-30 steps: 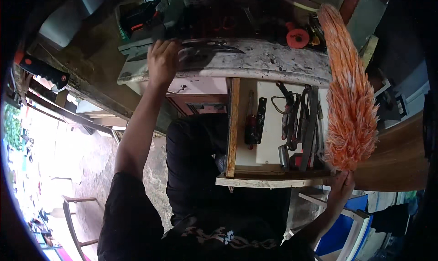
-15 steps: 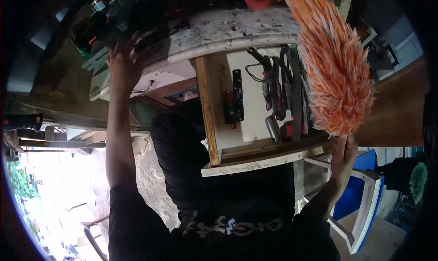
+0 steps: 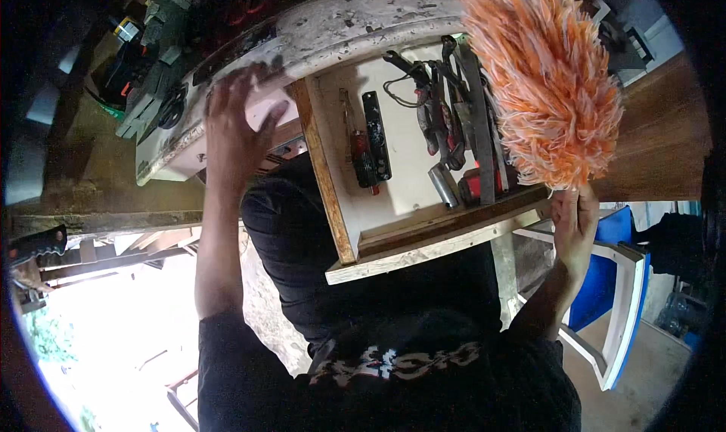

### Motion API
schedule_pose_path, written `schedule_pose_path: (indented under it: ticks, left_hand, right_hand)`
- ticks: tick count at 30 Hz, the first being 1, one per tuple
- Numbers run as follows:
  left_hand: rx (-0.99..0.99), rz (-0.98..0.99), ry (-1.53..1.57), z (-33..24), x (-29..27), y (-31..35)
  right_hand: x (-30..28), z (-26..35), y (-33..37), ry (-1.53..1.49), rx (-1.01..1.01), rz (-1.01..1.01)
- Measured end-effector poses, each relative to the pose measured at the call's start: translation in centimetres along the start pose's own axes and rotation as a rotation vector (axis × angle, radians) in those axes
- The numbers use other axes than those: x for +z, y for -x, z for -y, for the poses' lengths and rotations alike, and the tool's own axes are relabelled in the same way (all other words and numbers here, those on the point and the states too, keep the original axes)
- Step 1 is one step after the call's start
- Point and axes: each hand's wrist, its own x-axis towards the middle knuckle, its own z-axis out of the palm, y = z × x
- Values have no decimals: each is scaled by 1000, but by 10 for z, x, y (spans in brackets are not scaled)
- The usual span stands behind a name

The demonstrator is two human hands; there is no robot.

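My right hand (image 3: 573,224) is closed around the low end of a fluffy orange and white feather duster (image 3: 556,92), held upright over the right side of a pulled-out wooden drawer (image 3: 442,257). My left hand (image 3: 240,122) has its fingers apart and holds nothing; it is at the front edge of the worn, speckled table top (image 3: 344,35), left of the drawer. Inside the drawer lie a screwdriver with a red and black handle (image 3: 364,160), a flat black bar (image 3: 376,133), pliers (image 3: 429,107), a metal tube (image 3: 443,186) and a long flat metal strip (image 3: 476,122).
On the left of the table are a coil of black cable (image 3: 173,107) and dark tools beside a small bottle (image 3: 126,30). A blue and white chair (image 3: 616,303) stands at lower right. My knee (image 3: 276,224) is beside the drawer. A wooden panel (image 3: 658,137) is at far right.
My left hand has moved right and nearer along the table edge, towards the drawer. The duster stays in my right hand, slightly higher in view. The whole view has shifted somewhat.
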Motion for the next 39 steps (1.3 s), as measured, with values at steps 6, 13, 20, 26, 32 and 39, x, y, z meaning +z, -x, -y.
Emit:
schedule_pose_path:
  ticks: [6, 13, 20, 26, 32, 39]
  left_hand:
    - [-96, 848, 151, -124, -30, -12]
    - [10, 962, -140, -141, 38, -10]
    - [63, 956, 4, -116, 33, -3]
    - [76, 636, 663, -93, -8, 6]
    - [-776, 580, 1654, -103, -29, 11]
    - [-890, 443, 2306, -86, 5, 70]
  right_hand:
    - [5, -8, 2, -38, 90, -172]
    - [0, -4, 3, 104, 90, -148]
    - [5, 9, 3, 63, -45, -39]
    - [13, 38, 7, 107, 109, 16]
    - [44, 57, 16, 346, -210, 164]
    - [58, 78, 3, 537, -325, 279]
